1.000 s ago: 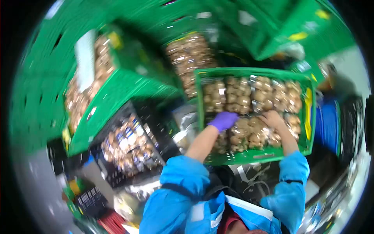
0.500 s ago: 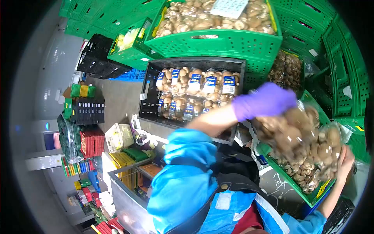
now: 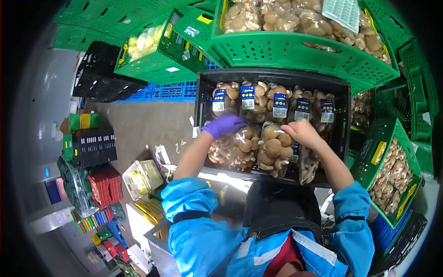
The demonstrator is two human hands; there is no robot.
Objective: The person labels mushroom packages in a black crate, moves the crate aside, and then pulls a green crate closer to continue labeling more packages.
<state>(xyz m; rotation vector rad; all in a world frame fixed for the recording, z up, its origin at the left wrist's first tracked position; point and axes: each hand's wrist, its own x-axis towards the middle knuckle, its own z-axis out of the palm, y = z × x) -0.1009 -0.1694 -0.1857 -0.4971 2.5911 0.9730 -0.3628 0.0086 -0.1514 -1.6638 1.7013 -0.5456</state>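
My left hand (image 3: 224, 124), in a purple glove, rests on clear bags of brown mushrooms (image 3: 243, 147) at the front of a black crate (image 3: 272, 76). My bare right hand (image 3: 302, 133) grips the right side of the same cluster of bags (image 3: 273, 151), which lies against the crate's front row. Behind the hands, a row of mushroom packs with blue labels (image 3: 279, 105) fills the back of the crate. Both sleeves are blue.
A green crate of loose-bagged mushrooms (image 3: 295, 51) sits above the black crate, and another green crate (image 3: 386, 138) with mushrooms stands lower right. A green crate of pale produce (image 3: 152, 64), a blue crate (image 3: 166, 90) and stacked black crates (image 3: 94, 145) stand left on the grey floor.
Both hands lifted mushroom bags out of the green crate, swung them left, and now have them down in the black crate. My view turned with them.
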